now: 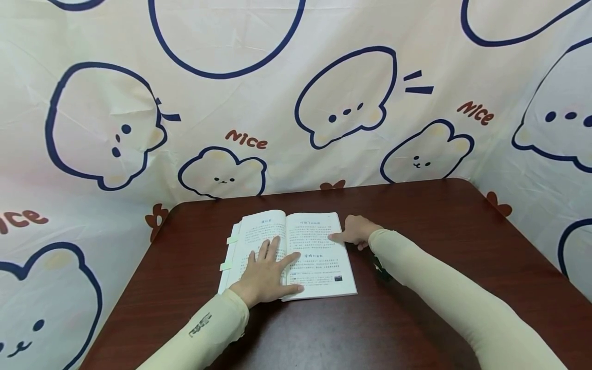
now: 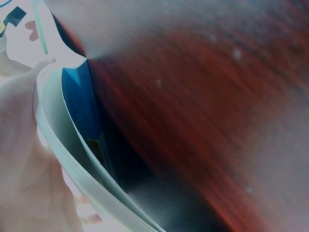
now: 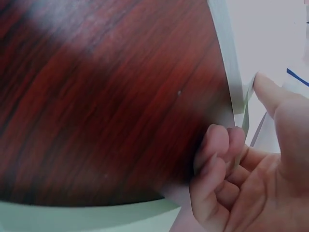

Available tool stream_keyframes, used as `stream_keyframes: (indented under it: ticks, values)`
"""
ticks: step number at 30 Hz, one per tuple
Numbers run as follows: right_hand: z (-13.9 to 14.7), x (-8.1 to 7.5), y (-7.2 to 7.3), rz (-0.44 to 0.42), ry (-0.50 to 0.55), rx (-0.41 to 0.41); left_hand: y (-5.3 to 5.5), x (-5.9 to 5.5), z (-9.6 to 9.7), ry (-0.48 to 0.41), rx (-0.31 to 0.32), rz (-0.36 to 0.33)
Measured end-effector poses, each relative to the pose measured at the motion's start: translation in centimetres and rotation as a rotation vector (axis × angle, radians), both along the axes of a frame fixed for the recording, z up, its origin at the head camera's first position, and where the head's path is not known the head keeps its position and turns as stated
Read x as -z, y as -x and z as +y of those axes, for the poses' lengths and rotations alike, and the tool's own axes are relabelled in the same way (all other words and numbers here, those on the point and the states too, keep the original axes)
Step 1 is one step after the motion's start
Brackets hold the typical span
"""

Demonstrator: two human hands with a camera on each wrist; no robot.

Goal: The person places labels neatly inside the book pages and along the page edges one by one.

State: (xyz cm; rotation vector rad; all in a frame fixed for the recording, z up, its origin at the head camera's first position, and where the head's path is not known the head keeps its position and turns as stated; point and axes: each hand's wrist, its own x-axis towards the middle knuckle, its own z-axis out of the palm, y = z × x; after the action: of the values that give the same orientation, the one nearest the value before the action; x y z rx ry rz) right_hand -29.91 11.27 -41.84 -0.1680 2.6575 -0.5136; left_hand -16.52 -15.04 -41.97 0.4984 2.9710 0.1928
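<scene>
An open book lies on the dark wooden table, printed pages up. My left hand rests on it with fingers spread, across the left page and the fold, thumb on the lower right page. My right hand is at the right page's outer edge, its thumb on the paper and its other fingers curled. Between that thumb and fingers runs a thin pale-green strip, like a sticky tab seen nearly edge-on. Two pale-green sticky tabs stick out from the book's left edge.
The brown table reaches back to a cream cloth printed with cartoon bears. A small dark object shows under the right wrist. In the left wrist view, a blue surface lies beneath the curved pages.
</scene>
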Motion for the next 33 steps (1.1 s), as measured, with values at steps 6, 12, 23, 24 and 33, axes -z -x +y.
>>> stream_keyframes:
  ticks: [6, 12, 23, 24, 33]
  values:
    - [0.6, 0.3, 0.2, -0.013, 0.056, -0.012, -0.2, 0.0, 0.0, -0.01, -0.005, -0.001]
    - [1.1, 0.1, 0.1, -0.03, 0.113, -0.033, -0.2, 0.0, -0.1, -0.011, -0.002, 0.002]
    - [1.0, -0.3, -0.2, -0.041, 0.102, -0.047, 0.0, 0.1, -0.2, -0.012, -0.011, -0.01]
    - [1.0, -0.2, -0.2, -0.029, 0.091, -0.053, 0.0, 0.2, -0.2, -0.01, -0.011, -0.01]
    - [1.1, -0.1, -0.2, 0.005, 0.069, -0.076, 0.0, 0.1, 0.0, -0.016, -0.008, -0.006]
